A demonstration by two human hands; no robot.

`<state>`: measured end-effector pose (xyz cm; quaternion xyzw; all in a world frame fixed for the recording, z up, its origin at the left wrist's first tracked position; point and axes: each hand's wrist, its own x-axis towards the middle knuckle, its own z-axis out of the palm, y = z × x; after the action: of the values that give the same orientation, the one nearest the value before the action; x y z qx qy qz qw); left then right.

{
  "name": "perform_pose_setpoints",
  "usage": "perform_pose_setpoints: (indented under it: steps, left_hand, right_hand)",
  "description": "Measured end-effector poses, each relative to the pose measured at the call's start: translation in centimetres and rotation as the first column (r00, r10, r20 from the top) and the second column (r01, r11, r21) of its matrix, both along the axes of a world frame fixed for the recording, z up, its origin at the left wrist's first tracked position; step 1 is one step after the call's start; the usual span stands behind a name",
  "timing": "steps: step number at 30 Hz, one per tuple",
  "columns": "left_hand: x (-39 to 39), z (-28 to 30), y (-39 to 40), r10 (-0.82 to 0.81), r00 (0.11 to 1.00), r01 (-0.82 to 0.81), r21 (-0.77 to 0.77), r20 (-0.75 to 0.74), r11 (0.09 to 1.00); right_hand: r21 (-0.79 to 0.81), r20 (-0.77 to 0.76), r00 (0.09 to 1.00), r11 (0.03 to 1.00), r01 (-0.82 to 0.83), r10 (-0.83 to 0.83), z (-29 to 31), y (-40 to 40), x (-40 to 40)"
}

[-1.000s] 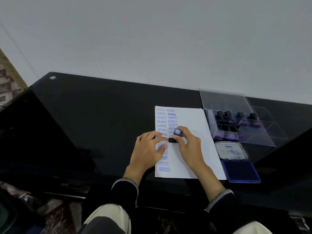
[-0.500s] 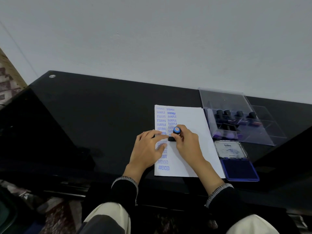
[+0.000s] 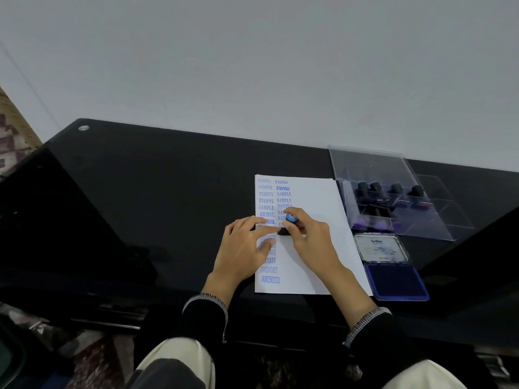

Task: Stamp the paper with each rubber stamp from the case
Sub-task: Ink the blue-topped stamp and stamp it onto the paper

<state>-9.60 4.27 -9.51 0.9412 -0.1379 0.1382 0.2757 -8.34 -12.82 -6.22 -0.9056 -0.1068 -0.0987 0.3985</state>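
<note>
White paper (image 3: 311,242) on black glass desk (image 3: 140,206), pinned flat by left hand (image 3: 243,247) with fingers spread; light and prone to sliding. Beside it, rubber stamp (image 3: 288,224) pressed upright mid-sheet, pinched at blue-capped handle by right hand (image 3: 310,238). Further right, clear case (image 3: 393,197), open ink pad (image 3: 393,279).

Glossy black table (image 3: 140,206), plain grey wall (image 3: 252,66) — perhaps patterned floor (image 3: 92,357)
</note>
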Motion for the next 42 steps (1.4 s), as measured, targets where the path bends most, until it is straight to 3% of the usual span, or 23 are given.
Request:
perform_pose_setpoints:
  steps: [16, 26, 36, 42]
  left_hand:
    - [0.1, -0.1, 0.0, 0.003, 1.0, -0.002, 0.012, -0.02, 1.0]
    - [0.0, 0.1, 0.0, 0.003, 0.999, -0.002, 0.025, -0.036, 1.0]
    - [0.1, -0.2, 0.0, -0.001, 1.0, 0.001, 0.009, -0.01, 1.0]
    - [0.0, -0.1, 0.0, -0.005, 1.0, 0.005, 0.016, -0.011, 1.0]
  right_hand:
    - [0.149, -0.069, 0.996, 0.987, 0.066, -0.056, 0.3, 0.2, 0.1]
    - [0.111, -0.115, 0.991, 0.99, 0.082, -0.069, 0.7, 0.6, 1.4]
    - [0.141, -0.001, 0.995, 0.985, 0.102, -0.103, -0.5, 0.9, -0.7]
    - [0.11, -0.055, 0.993, 0.988, 0.111, -0.105, -0.2, 0.9, 0.5]
